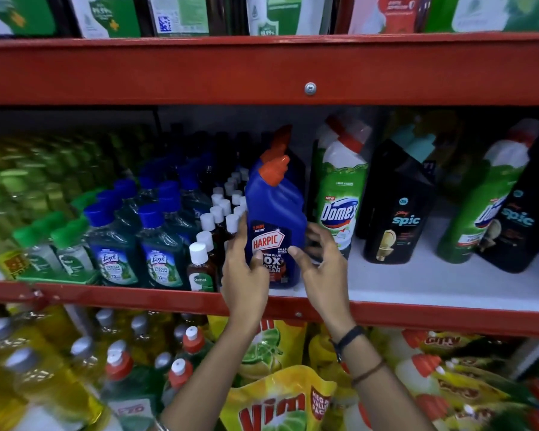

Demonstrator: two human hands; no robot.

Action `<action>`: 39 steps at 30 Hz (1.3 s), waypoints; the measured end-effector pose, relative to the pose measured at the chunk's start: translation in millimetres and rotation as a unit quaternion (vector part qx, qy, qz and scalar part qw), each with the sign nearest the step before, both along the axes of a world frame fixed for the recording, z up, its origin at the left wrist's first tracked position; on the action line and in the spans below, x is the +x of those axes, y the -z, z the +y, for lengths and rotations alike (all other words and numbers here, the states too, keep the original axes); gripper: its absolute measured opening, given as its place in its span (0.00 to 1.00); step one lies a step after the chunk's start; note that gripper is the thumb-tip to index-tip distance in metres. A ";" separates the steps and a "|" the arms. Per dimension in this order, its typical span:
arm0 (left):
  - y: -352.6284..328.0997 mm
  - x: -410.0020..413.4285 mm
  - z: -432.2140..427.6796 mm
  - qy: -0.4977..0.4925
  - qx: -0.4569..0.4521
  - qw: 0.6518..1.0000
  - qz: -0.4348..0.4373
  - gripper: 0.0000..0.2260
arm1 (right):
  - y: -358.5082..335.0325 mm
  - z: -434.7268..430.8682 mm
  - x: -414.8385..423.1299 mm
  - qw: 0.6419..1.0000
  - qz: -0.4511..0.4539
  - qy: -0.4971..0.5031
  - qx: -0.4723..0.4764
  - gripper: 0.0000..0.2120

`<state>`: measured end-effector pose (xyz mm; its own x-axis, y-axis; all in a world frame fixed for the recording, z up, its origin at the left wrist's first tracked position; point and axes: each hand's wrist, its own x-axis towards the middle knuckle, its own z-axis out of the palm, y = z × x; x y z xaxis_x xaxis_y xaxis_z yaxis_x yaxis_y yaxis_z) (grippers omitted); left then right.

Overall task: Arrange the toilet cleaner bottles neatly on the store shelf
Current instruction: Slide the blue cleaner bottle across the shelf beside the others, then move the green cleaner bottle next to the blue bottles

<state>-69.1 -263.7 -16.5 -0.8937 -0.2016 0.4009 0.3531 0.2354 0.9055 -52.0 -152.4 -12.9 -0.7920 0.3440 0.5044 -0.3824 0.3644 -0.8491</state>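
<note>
At centre frame, the left hand (245, 269) gripped the upright blue Harpic bottle (274, 219) on the white shelf (417, 284), apparently squaring its label forward, while the right hand (321, 269) hovered open, steadying.

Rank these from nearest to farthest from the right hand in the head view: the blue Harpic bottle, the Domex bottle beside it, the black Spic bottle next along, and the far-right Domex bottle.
1. Blue Harpic bottle: touching the right hand, on its left.
2. Domex bottle: just behind the hand.
3. Black Spic bottle: further right.
4. Far-right Domex bottle: near the shelf's right end.
</note>
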 end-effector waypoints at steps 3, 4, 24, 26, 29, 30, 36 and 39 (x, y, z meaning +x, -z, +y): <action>5.2 -2.5 -1.6 -0.008 -0.022 1.000 -0.007 0.31 | 0.2 1.0 0.5 1.000 -0.006 -0.001 0.014 0.21; 5.6 -3.2 -1.4 -0.007 -0.024 1.000 -0.005 0.31 | 0.1 1.6 0.0 1.000 -0.008 -0.001 0.016 0.22; -7.5 65.2 150.8 0.192 0.023 0.959 0.205 0.20 | -4.5 162.1 73.0 0.989 0.066 0.113 -0.066 0.11; -9.6 66.4 177.4 0.234 0.033 0.958 0.164 0.20 | -0.7 197.6 72.5 0.983 0.069 0.154 -0.067 0.10; -15.0 65.6 214.4 0.290 0.039 0.950 0.105 0.19 | 1.8 242.2 64.8 0.978 0.050 0.182 -0.083 0.10; -15.7 62.9 226.7 0.305 0.038 0.948 0.085 0.19 | 1.1 253.3 61.3 0.979 0.039 0.180 -0.086 0.11; -20.8 38.6 287.9 0.291 -0.005 0.957 -0.004 0.22 | -9.4 286.1 42.6 0.989 -0.026 0.122 -0.082 0.19; -20.9 27.7 304.9 0.291 -0.025 0.956 -0.028 0.24 | -6.1 287.9 37.4 0.993 -0.037 0.088 -0.076 0.23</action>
<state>-41.4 41.2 4.4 -0.8694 0.3536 0.3452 0.3885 0.0573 0.9197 -14.6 135.5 -6.9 -0.7459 0.5482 0.3784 -0.2582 0.2856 -0.9229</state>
